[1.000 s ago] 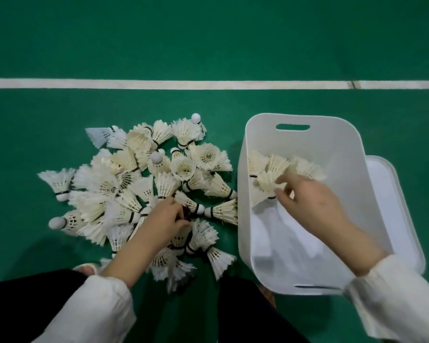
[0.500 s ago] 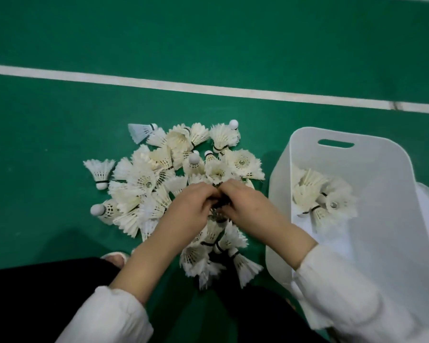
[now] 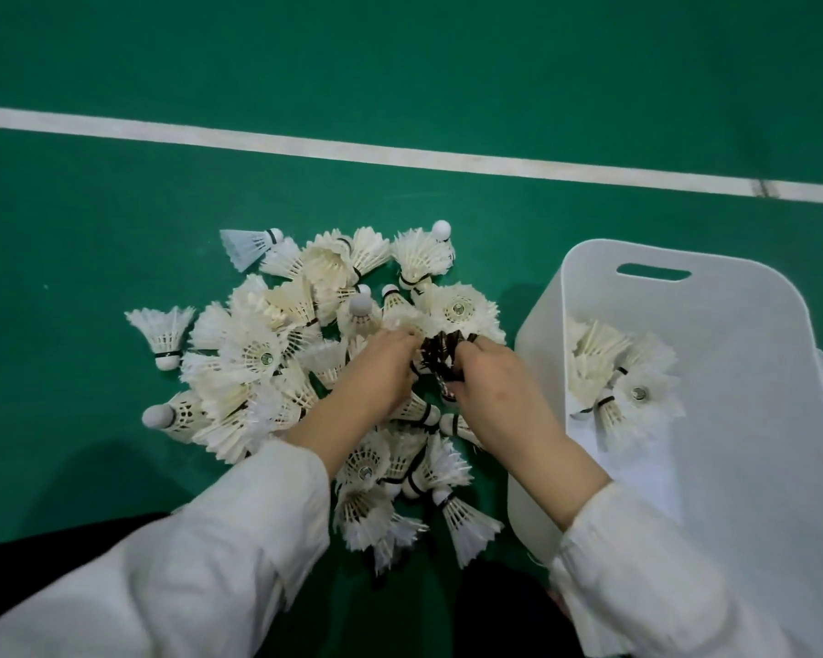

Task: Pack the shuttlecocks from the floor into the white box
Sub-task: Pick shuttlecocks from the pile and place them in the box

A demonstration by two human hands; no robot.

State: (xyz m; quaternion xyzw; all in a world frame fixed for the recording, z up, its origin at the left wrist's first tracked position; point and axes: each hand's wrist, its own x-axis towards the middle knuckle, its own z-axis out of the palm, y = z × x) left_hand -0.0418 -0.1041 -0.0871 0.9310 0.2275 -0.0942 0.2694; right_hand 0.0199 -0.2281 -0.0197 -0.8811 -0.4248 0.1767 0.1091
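White feathered shuttlecocks (image 3: 276, 353) lie heaped on the green court floor (image 3: 115, 206) beside the white plastic box (image 3: 756, 325), which holds only a few; left hand (image 3: 376, 372) and right hand (image 3: 495, 396) curl their fingers round one cluster mid-heap, seemingly to lift several together.

I read this as an indoor badminton court: green sports floor (image 3: 115, 206) crossed by 1 painted white line (image 3: 352, 152), with a pile of feather shuttlecocks (image 3: 305, 334) on it.
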